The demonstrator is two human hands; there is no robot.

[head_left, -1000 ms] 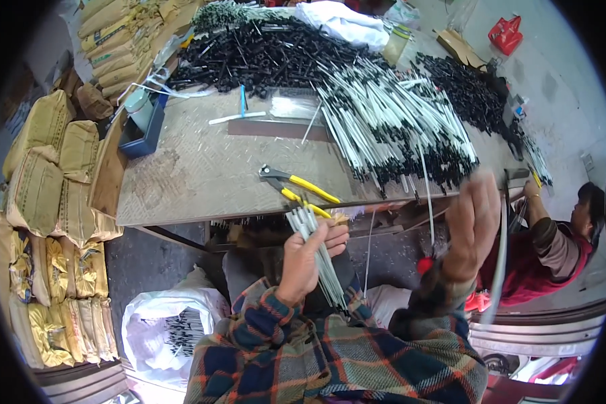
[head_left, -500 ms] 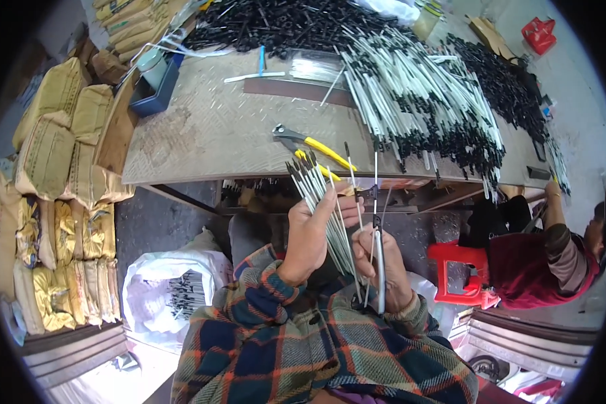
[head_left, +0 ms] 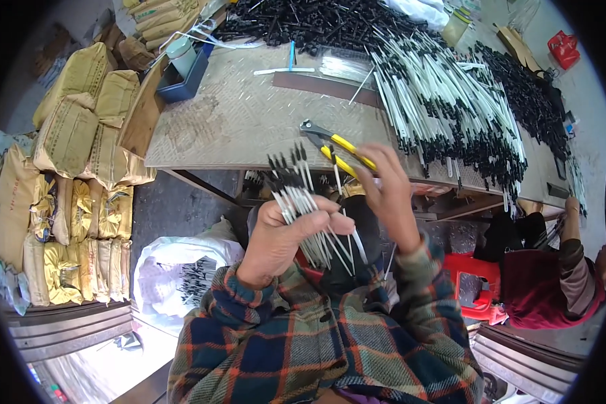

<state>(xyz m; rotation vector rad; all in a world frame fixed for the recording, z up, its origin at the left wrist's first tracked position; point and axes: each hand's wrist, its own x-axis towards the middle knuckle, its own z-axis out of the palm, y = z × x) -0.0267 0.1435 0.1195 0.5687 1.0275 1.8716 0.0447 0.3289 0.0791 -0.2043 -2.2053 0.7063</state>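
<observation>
My left hand (head_left: 283, 236) is closed around a bundle of thin white rods with black tips (head_left: 291, 196), which fan out above and below the fist. A separate rod with a black top (head_left: 337, 176) passes by its fingertips. My right hand (head_left: 389, 192) is raised at the table's front edge, slightly blurred, with thumb and fingers apart. Its fingertips overlap the yellow handles of a pair of end-cutting pincers (head_left: 347, 149); I cannot tell whether they touch. The pincers lie on the table, jaws pointing to the far left.
On the worktable (head_left: 202, 138) lie a big pile of white rods with black ends (head_left: 451, 108) and a heap of black parts (head_left: 303, 23). A white sack (head_left: 161, 269) stands left, near stacked brown packages (head_left: 71, 135). Another person (head_left: 545, 283) sits right, by a red stool (head_left: 475, 283).
My right hand has left the rods it held in front of me and risen to the pincers. My left hand, still around the bundle, has turned and shifted left. The whole view has shifted.
</observation>
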